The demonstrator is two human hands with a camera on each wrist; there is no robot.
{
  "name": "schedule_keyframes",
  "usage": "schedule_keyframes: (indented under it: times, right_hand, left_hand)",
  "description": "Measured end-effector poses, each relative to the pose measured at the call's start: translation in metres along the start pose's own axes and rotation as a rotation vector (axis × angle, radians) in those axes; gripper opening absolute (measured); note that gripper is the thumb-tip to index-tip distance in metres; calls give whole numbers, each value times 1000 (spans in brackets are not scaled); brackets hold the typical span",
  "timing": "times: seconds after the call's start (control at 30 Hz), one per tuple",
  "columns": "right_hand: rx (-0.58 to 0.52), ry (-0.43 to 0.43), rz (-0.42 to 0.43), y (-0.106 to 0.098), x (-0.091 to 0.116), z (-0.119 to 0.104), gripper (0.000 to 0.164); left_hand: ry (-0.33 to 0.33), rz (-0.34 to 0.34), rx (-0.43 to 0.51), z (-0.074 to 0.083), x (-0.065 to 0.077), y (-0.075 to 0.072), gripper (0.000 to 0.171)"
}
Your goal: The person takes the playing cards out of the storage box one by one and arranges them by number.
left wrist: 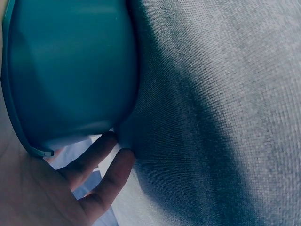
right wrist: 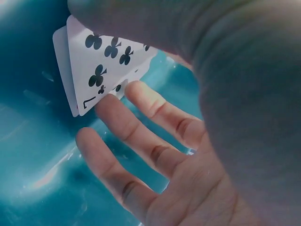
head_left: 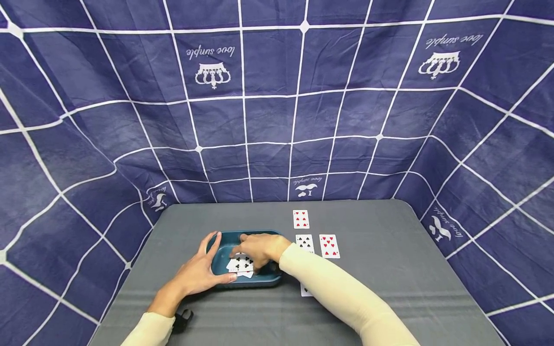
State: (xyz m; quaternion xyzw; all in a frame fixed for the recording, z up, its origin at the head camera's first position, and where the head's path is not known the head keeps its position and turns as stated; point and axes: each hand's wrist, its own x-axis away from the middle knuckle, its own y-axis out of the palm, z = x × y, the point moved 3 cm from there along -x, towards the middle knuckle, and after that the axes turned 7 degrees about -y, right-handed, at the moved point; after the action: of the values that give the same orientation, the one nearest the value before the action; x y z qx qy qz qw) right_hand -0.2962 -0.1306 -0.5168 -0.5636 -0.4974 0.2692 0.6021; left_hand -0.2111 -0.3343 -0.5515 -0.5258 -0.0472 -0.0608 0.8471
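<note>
Head view: from above, forward and down, across grey cloth-covered bench (head_left: 368,283) to navy, white-lined fabric backdrop (head_left: 268,115); widest, farthest.
Left-wrist view: close, past left hand (left wrist: 51,193) at teal rounded tray's (left wrist: 75,70) outer side.
Right-wrist view: very close, past right hand (right wrist: 183,193) into tray.
Head/right-wrist overlap: white rectangular black-club playing cards (right wrist: 99,56).
Head/left-wrist overlap: left hand, tray, bench.

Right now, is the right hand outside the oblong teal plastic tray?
No, the right hand reaches inside the tray, at white rectangular playing cards.
</note>
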Motion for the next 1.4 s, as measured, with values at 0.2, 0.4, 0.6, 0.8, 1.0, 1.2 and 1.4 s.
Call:
schedule_keyframes:
  times: [0.2,0.4,0.6,0.8,1.0,1.2,1.4]
  right_hand:
    - [-7,-52,24,1,5,5,88]
    - [-20,-74,59,-3,9,9,84]
    - [-48,-62,76,-5,14,11,81]
    - [-87,-40,113,-7,20,14,78]
    - [-121,-66,177,-9,28,19,77]
    - [-163,-82,234,-9,36,23,73]
    - [-181,-72,264,-7,45,25,71]
  left_hand:
    - [-12,7,-11,-2,0,4,145]
    - [-6,21,-14,-3,-2,3,145]
    - [7,14,-18,0,-2,2,145]
    - [-4,-6,-14,0,-2,2,144]
    - [-8,-8,-8,0,-2,2,144]
    - [-14,-11,-6,1,-1,0,144]
    - [-13,-12,-10,2,-1,1,143]
